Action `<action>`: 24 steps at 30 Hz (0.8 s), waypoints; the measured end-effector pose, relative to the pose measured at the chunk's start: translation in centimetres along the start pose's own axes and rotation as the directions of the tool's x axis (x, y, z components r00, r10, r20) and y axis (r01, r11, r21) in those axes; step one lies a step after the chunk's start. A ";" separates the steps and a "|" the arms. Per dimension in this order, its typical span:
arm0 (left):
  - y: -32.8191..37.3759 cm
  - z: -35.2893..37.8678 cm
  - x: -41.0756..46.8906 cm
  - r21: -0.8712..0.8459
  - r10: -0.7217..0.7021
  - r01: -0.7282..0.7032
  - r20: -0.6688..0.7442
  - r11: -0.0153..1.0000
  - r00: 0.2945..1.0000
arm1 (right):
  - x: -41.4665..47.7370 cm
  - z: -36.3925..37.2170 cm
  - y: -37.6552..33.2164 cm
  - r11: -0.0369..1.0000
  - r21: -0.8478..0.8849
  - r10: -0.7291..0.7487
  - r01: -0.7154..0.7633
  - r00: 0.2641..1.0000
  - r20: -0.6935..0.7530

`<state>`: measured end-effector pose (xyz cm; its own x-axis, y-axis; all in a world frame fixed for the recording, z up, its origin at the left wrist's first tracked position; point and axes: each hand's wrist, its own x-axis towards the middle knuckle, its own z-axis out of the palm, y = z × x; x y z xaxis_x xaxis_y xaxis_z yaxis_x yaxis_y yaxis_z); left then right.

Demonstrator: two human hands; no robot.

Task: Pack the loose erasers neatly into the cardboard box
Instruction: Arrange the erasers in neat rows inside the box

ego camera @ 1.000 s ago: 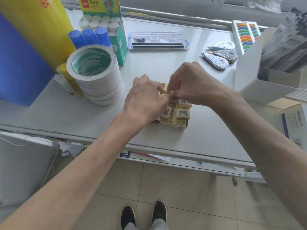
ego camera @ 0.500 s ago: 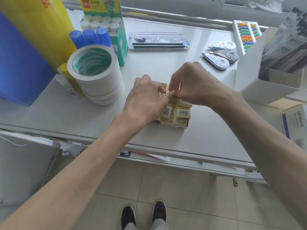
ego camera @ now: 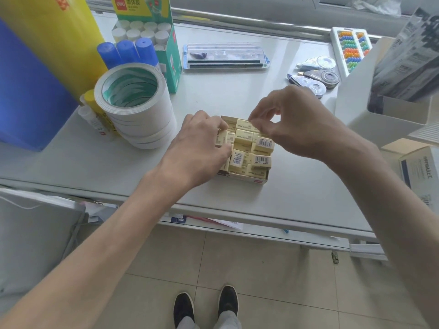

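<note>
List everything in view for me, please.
erasers: many, cream, in box
box: one, cardboard, table centre
tape: one stack, white, left of box
glue sticks: three, blue-capped, behind tape
display box: one, green, far left
case: one, clear, far centre
correction tapes: three, grey-white, right
abacus: one, coloured beads, far right
bin: one, white, right edge
table: one, white, beneath the box
shoes: two, black, floor
left hand: grips an eraser, box's left
right hand: pinches a back eraser

bare forearms [ego camera: 99, 243] — black shoes [ego camera: 183, 307], light grey trousers [ego camera: 226, 322].
</note>
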<state>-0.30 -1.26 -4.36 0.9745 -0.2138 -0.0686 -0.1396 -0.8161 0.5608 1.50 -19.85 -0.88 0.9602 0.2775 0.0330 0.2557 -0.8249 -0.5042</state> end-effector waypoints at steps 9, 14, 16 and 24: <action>-0.2 0.3 -1.6 -0.104 0.046 -0.053 -0.076 0.993 0.996 | -2.8 0.0 2.0 0.987 -0.010 0.160 -0.160 0.985 0.058; 0.0 0.6 -2.1 -0.131 0.049 -0.060 -0.085 0.990 0.995 | -2.8 0.0 1.9 0.985 0.051 0.165 -0.165 0.986 -0.003; 0.1 0.6 -2.1 -0.135 0.048 -0.060 -0.090 0.989 0.995 | -2.6 0.1 1.9 0.985 0.057 0.167 -0.163 0.982 -0.087; 0.0 0.9 -2.2 -0.176 -0.015 -0.012 -0.149 0.984 0.989 | -1.1 1.1 2.5 0.954 0.131 0.278 -0.270 0.959 -0.051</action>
<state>-2.61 -1.31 -4.94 0.9918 -0.1190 0.0468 -0.1177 -0.7064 0.6980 0.93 -21.71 -3.10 0.9979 0.0114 -0.0643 -0.0297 -0.7975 -0.6026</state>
